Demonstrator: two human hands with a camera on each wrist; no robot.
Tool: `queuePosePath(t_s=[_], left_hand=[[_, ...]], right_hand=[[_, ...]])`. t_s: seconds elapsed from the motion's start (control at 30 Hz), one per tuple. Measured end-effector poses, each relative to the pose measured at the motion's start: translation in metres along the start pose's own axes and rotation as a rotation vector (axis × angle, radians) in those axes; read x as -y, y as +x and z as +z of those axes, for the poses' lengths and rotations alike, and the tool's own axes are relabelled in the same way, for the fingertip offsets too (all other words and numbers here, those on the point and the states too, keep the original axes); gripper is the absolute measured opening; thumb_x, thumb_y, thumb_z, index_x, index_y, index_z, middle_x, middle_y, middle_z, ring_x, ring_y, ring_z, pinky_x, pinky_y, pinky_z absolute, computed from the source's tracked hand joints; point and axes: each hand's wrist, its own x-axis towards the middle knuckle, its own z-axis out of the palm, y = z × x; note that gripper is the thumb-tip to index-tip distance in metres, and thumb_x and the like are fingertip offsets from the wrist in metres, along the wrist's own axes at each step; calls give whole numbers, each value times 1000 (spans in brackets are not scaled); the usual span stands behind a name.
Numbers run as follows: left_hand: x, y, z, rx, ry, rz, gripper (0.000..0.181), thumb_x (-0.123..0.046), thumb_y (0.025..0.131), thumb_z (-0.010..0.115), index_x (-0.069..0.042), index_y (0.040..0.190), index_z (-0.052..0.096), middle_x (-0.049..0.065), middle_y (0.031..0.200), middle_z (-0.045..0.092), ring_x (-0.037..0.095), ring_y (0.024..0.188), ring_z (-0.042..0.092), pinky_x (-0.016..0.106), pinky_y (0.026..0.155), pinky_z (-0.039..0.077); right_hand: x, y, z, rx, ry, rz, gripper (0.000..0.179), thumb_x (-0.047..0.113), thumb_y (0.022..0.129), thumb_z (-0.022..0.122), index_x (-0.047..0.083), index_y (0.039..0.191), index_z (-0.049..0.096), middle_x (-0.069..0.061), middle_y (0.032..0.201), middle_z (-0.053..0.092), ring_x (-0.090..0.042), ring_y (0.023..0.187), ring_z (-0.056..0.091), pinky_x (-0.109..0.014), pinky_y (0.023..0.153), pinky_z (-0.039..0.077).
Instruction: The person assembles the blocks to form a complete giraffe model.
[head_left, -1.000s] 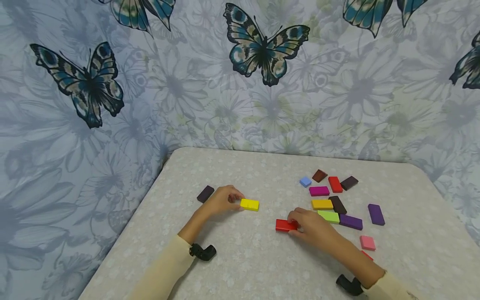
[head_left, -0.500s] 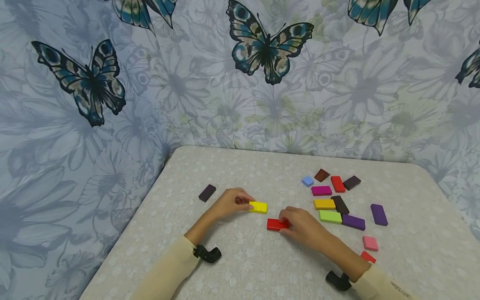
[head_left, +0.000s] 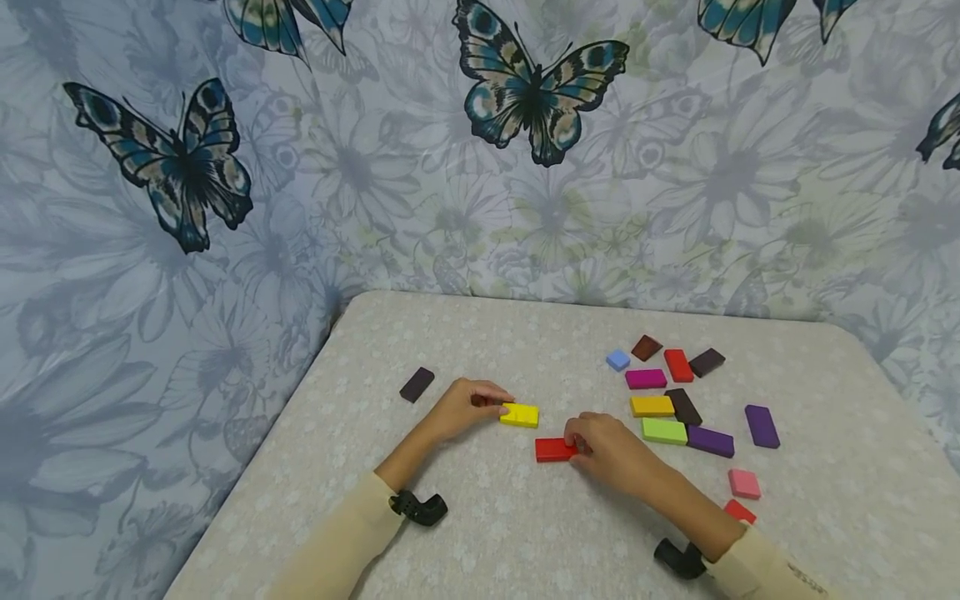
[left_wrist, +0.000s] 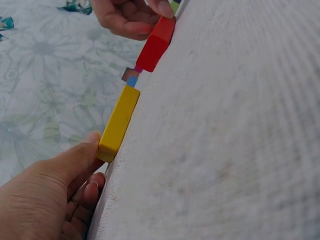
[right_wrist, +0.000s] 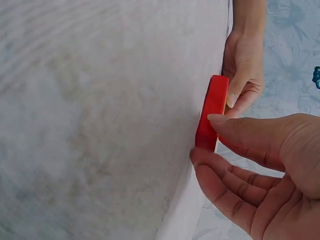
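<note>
My left hand (head_left: 468,408) pinches the left end of a yellow block (head_left: 520,415), which lies flat on the table. In the left wrist view the thumb presses the near end of that yellow block (left_wrist: 119,124). To the right and a little nearer, my right hand (head_left: 615,450) holds a red block (head_left: 553,450) by its right end, between thumb and fingers. The right wrist view shows the thumb on one edge of this red block (right_wrist: 212,110). The two blocks lie close together but apart, the red one slightly in front of the yellow.
A dark block (head_left: 417,384) lies alone at the left. On the right are several blocks, among them a lime green block (head_left: 663,431), an orange-yellow block (head_left: 652,406), a purple block (head_left: 762,426) and a pink block (head_left: 745,483). A butterfly-patterned wall covering (head_left: 540,225) borders the table (head_left: 480,533).
The left hand has moved right with the yellow block, and the right hand has moved left with the red block. The gap between the blocks has narrowed. In the last half second they barely shift.
</note>
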Motion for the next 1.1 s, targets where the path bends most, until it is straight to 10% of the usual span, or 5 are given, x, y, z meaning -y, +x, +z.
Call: queuePosePath(t_s=[0.77,1.1], left_hand=[[-4,3,1,29,-44,22,23,-8,93,74,-1,115,77,13,113,74,21,93,67,22,74,51],[-35,-7,-7,34,-82,39,21,0,92,72,8,112,74,21,111,73,24,97,69,25,77,54]], right_hand=[[16,34,10,18,-29,-81,20,17,84,85,16,94,68,11,70,52,-11,68,49,-26,63,45],[26,46,12,18,-37,-93,20,18,84,85,13,95,69,8,68,52,-12,65,48,-27,60,43]])
